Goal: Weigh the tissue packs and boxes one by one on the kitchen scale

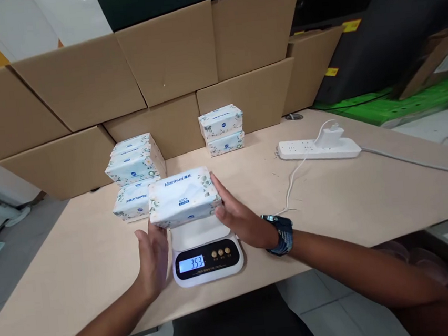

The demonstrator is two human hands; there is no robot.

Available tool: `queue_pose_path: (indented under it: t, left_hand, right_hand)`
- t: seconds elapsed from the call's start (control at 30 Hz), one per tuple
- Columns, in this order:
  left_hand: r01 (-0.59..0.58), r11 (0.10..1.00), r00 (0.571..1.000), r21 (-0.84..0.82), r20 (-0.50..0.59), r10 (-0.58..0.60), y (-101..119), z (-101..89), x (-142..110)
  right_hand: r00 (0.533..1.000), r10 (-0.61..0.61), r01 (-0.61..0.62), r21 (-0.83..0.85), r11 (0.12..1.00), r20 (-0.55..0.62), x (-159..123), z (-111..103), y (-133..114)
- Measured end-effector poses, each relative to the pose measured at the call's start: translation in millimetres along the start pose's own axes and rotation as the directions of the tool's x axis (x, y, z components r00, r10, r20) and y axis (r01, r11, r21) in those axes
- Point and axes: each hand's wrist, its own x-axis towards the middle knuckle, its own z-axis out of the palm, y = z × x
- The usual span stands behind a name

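A white pack of tissues (183,195) with a leaf and flower print is over the plate of a white digital scale (210,278), tilted slightly. I cannot tell whether it rests on the plate. My right hand (242,214) grips its right end, thumb at the front corner and fingers along the side. My left hand (153,256) is at the lower left corner, its thumb stretched away from the pack and its fingertips partly hidden behind it. Lit digits on the scale's display (191,263) look like 353, perhaps with a decimal point.
Behind on the left stands a stack of tissue packs (131,166); two more packs (223,123) are stacked at the back. Cardboard boxes (170,62) wall off the far edge. A white power strip (319,149) with a plug and cables lies on the right of the table (330,200).
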Motion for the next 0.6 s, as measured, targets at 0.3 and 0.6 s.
queue_pose_path:
  t: [0.3, 0.6]
  left_hand:
    - [-0.34, 0.932, 0.882, 0.124, 0.385, 0.271, 84, 83.6, 104]
    - [-0.098, 0.772, 0.902, 0.628, 0.384, -0.198, 1, 140.0, 202]
  right_hand:
    - [0.741, -0.556, 0.25, -0.614, 0.748, -0.376, 32, -104, -49]
    - [0.928, 0.013, -0.348, -0.858, 0.378, -0.371, 49, -159, 39]
